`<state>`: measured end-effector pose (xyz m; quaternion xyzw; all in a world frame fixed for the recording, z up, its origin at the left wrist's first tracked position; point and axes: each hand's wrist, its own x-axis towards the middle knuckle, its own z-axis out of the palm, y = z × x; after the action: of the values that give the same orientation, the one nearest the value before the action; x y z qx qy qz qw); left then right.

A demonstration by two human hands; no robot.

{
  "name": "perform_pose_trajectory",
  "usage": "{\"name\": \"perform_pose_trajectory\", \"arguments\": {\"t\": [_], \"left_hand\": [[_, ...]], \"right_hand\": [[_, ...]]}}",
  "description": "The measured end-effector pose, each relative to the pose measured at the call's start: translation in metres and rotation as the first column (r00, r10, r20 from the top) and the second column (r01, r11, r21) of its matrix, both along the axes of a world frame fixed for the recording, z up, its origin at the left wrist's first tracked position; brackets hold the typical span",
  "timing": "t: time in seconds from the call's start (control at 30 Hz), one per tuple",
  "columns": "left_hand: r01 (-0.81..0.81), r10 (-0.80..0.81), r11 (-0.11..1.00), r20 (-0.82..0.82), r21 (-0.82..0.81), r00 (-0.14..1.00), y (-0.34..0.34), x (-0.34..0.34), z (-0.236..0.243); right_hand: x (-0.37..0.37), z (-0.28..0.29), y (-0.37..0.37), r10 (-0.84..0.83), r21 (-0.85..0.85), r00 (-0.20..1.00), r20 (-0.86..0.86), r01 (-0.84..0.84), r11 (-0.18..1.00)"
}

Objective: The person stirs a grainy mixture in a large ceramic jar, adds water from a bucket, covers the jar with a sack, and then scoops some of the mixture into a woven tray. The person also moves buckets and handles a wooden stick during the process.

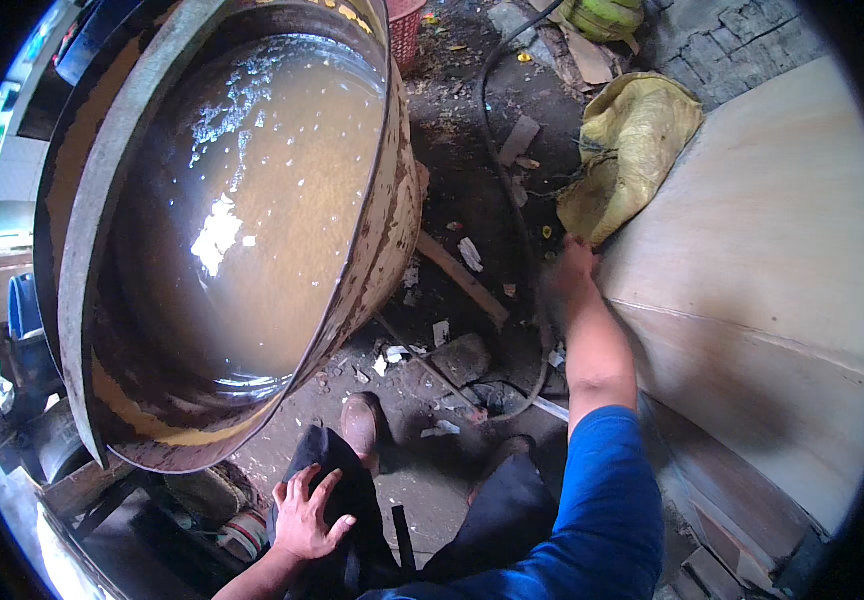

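My left hand [311, 515] rests on my left thigh, its fingers spread and holding nothing. The right arm, in a blue sleeve, stretches forward past the wooden panel. At its end my right hand [576, 265] meets the lower edge of a crumpled yellow sack [637, 140]. Motion blurs those fingers, so I cannot tell whether they grip the sack. On the left stands a big round metal drum [377, 255] with a rusty, peeling wall. Cloudy brown water [297, 200] lies in it, with bright reflections and pale specks on its surface.
A flat bar [117, 200] crosses the drum's top. A dark hose [497, 150] runs over the littered floor, beside a wood stick [462, 280]. To the right leans a large pale wooden panel [752, 210]. A red basket [405, 35] and a green bundle [604, 18] are farther off.
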<state>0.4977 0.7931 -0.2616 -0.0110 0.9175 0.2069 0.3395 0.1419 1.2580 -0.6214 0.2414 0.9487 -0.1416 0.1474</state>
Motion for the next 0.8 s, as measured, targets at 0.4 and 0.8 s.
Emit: {"name": "perform_pose_trajectory", "arguments": {"t": [0.4, 0.8], "left_hand": [[0.059, -0.06, 0.997, -0.033, -0.041, 0.998, 0.008, -0.017, -0.009], [0.088, -0.089, 0.996, -0.055, -0.02, 0.995, 0.027, 0.006, 0.003]], "right_hand": [[-0.03, -0.018, 0.009, -0.818, -0.868, 0.572, 0.066, 0.437, 0.235], [-0.02, 0.142, -0.004, -0.375, -0.568, 0.867, -0.327, 0.137, 0.812]]}}
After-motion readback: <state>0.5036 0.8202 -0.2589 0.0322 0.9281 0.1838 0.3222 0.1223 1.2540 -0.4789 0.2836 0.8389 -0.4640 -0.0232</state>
